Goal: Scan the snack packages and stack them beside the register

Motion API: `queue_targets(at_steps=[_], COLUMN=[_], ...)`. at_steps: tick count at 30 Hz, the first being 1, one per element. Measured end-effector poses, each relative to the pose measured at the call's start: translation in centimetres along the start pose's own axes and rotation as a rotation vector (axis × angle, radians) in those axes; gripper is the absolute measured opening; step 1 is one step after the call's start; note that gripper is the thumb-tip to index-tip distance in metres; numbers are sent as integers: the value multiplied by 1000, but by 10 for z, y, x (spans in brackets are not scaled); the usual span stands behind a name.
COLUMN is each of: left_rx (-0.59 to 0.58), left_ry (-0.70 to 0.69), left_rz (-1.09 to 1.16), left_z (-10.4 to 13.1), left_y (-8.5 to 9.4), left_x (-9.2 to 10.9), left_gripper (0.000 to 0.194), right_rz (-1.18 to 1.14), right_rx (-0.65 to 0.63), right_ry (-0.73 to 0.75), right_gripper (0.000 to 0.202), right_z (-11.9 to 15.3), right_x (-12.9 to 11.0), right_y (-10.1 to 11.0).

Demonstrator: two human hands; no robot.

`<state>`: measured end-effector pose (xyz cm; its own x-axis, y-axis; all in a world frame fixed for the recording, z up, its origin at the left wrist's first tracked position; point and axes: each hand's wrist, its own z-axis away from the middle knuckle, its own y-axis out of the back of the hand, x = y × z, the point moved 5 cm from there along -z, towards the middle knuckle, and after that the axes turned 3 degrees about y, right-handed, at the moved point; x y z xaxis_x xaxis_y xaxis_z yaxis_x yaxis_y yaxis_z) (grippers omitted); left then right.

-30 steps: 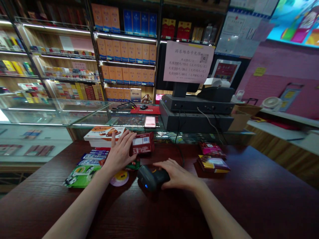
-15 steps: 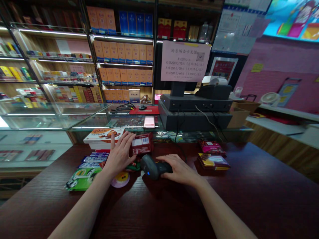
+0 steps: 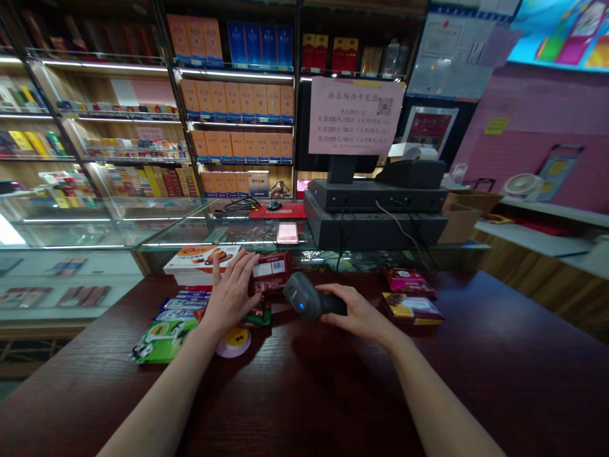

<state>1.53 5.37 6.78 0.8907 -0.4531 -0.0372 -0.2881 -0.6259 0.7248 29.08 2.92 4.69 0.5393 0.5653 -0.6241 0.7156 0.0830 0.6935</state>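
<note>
My right hand (image 3: 354,312) is wrapped round the handle of a dark grey barcode scanner (image 3: 304,298), whose head points left with a small blue light on. My left hand (image 3: 233,289) lies with fingers stretched out at the left edge of a dark red snack package (image 3: 271,270), which has a white barcode label facing me. Behind the left hand stands a white and orange Dove box (image 3: 188,273). Beside its wrist lie blue-purple packets (image 3: 178,309), a green packet (image 3: 164,341) and a round item with a yellow face (image 3: 235,341). A dark green packet (image 3: 261,315) is partly hidden below the thumb.
On the right lie a pink-red packet (image 3: 406,280) and a yellow-brown packet (image 3: 413,309). Beyond the dark wooden table (image 3: 304,400) are a glass counter (image 3: 166,222), a black cash register (image 3: 375,219) with hanging cables, and a monitor bearing a paper sign (image 3: 354,117). Stocked shelves rise behind.
My right hand has moved the scanner slightly right and up, away from the left hand. The left hand stays almost still by the dark red package.
</note>
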Motion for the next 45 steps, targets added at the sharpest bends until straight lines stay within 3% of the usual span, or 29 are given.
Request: queue_targets(at_steps=[23,30,40,45], left_rx=[16,12,17,24], left_ry=[9,16,3,4], left_rz=[-3,-2,-15,-1], left_z=[1,0,0,0], left_y=[-1,0,-1,-1], left_x=[-1,0,-1,-1], left_gripper=[79,77,77,78], right_rz=[-64,-3,78,82], right_rx=[-30,-172,-311,-309], right_ry=[-43,8,48,61], right_gripper=[49,65,56,56], right_z=[1,0,0,1], right_x=[4,-4,-9,-8], right_y=[-2,-21,-46,-50])
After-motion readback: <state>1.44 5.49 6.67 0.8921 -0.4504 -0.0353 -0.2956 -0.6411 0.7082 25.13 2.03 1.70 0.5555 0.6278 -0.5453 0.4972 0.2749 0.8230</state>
